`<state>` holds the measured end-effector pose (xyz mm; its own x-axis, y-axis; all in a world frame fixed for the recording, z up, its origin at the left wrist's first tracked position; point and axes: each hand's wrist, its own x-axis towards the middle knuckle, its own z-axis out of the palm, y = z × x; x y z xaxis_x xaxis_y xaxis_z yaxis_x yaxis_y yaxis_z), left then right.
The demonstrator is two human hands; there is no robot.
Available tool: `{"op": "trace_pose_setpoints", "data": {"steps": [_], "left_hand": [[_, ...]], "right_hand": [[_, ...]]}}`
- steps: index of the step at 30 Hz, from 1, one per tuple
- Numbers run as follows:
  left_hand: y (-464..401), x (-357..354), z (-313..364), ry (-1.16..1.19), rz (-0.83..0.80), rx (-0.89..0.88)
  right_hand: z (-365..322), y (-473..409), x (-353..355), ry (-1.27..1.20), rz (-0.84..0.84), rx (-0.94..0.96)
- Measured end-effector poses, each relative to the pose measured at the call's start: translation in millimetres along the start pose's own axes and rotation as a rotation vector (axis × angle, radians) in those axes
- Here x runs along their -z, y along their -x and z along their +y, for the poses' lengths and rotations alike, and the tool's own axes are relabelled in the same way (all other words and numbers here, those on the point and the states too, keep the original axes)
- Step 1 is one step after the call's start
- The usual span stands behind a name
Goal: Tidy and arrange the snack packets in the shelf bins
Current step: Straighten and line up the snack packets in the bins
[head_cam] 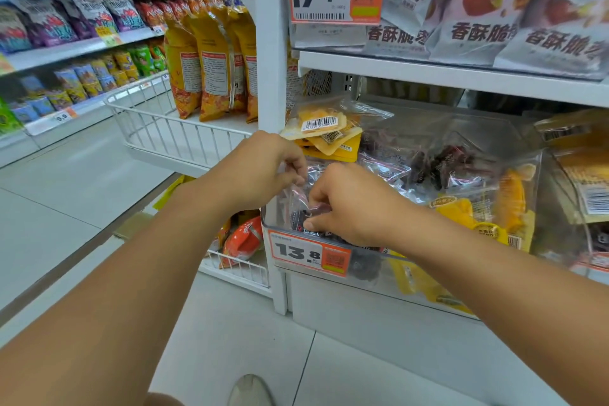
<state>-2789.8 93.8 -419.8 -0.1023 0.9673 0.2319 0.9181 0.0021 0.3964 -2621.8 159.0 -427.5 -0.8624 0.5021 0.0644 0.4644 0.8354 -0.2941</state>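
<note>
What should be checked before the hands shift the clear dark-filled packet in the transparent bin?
1. Left hand pinches the clear dark-filled packet: ok.
2. Right hand grips the same packet: ok.
3. Packet inside the transparent plastic bin: ok.
4. Yellow packets stacked tidily at the bin's back left: not ok, askew.
5. Orange 13.8 price tag readable: ok.
6. Free space under the packet: cannot tell.

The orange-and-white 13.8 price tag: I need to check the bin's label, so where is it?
The orange-and-white 13.8 price tag sits on the clear plastic bin's front wall, low in the head view, just below the right hand.
</note>
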Motion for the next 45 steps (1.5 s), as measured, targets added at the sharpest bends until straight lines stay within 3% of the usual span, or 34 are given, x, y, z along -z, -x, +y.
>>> {"op": "trace_pose_setpoints", "data": {"steps": [7, 12, 14, 16, 18, 21, 25, 29, 38, 42, 45], "left_hand": [[2.1, -1.1, -2.5, 0.085, -0.03, -0.036], [5.8, -1.4, -3.2, -0.049, -0.232, -0.017], [8.5, 2.9, 3.1, -0.098, -0.263, 0.018], [8.9, 6.2, 8.3, -0.256, -0.237, 0.049], [7.6, 6.4, 19.3, -0.383, -0.048, 0.017], [6.5, -1.6, 58.4, -0.303, 0.173, -0.065], [6.4, -35.1, 89.0, -0.174, -0.05, -0.098], [1.9, -55.8, 75.8, -0.366, -0.197, -0.103], [4.8, -42.9, 64.2, -0.149, -0.203, -0.085], [3.2, -44.2, 66.7, -0.199, -0.22, -0.062], [1.0, -46.0, 67.4, -0.259, -0.244, -0.05]], "right_hand": [[-9.0, -3.2, -9.2, 0.138, 0.031, 0.022], [-4.8, 7.3, -3.0, 0.029, 0.004, 0.073], [1.7, 19.8, 11.6, -0.083, 0.106, 0.077], [15.0, 32.1, 29.5, -0.183, 0.312, -0.06], [44.0, 34.7, 40.7, -0.32, 0.455, -0.35], [80.1, 23.0, 37.5, -0.849, 0.337, -0.75], [89.2, 3.0, 15.6, -1.159, 0.282, -0.816], [87.3, -4.8, 8.4, -1.127, 0.227, -0.831], [108.2, -15.8, 0.1, -1.093, 0.241, -0.872], [114.1, -15.8, -1.3, -1.223, 0.106, -0.805], [117.1, -18.6, -0.1, -1.174, 0.012, -0.746]]}}
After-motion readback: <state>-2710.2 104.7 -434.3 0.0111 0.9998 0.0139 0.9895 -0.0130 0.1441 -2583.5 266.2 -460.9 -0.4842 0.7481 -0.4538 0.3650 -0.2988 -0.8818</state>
